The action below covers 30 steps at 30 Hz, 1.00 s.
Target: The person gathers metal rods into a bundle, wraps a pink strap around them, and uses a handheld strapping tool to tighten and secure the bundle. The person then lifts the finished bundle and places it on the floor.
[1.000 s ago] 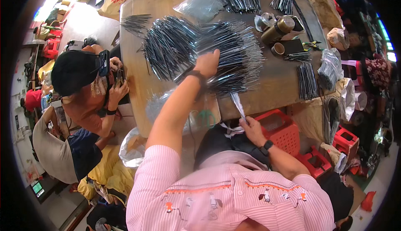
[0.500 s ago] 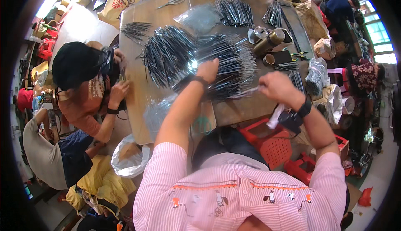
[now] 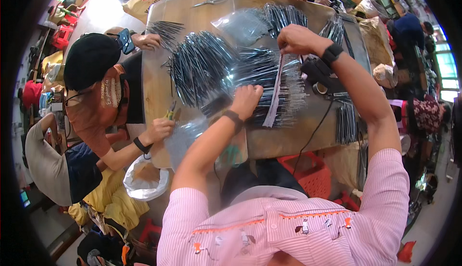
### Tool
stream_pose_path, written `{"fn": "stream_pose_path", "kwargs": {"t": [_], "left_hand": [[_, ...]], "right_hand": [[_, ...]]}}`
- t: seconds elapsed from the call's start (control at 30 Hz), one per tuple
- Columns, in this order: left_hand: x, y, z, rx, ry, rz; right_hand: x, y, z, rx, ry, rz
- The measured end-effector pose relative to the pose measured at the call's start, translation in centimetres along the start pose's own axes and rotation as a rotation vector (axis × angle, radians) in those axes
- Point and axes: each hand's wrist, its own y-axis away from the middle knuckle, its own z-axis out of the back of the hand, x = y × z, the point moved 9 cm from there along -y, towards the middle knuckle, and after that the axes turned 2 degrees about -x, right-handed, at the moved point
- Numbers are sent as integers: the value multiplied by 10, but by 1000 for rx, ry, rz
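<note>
A long, narrow pale strip (image 3: 273, 100) hangs from my right hand (image 3: 299, 40), whose fingers pinch its upper end. It slants down across the right part of a pile of thin, dark, shiny strips (image 3: 255, 64). My left hand (image 3: 247, 101) is closed and rests at the near edge of that pile; what its fingers grip, if anything, is hidden. Left of it lies another big fanned pile of dark strips (image 3: 199, 66). Below my right wrist is a black box (image 3: 317, 71) with a cord, partly covering the things behind it.
Scissors (image 3: 210, 0), clear plastic bags (image 3: 243, 25) and a paper cup (image 3: 319, 88) are on the table (image 3: 269, 133). More strip bundles (image 3: 346, 124) lie at the right. At the left, a person in a black cap (image 3: 91, 61) holds yellow-handled pliers (image 3: 171, 111). Red plastic stool (image 3: 313, 179) below.
My right hand has swung up and away from me, raising the pale strip from lying nearly flat to hanging lengthwise. My left hand is slightly nearer me. The person at left has spread their hands apart.
</note>
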Motion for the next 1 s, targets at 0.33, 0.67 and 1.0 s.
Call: {"fn": "stream_pose_path", "kwargs": {"t": [0.33, 0.67, 1.0], "left_hand": [[-3, 5, 9, 47, 58, 7], [-4, -10, 13, 77, 10, -126], [3, -7, 33, 232, 159, -24]], "right_hand": [[-73, -54, -56, 50, -314, 44], [-80, -80, -68, 287, -334, 141], [-108, -103, -103, 324, -303, 81]]}}
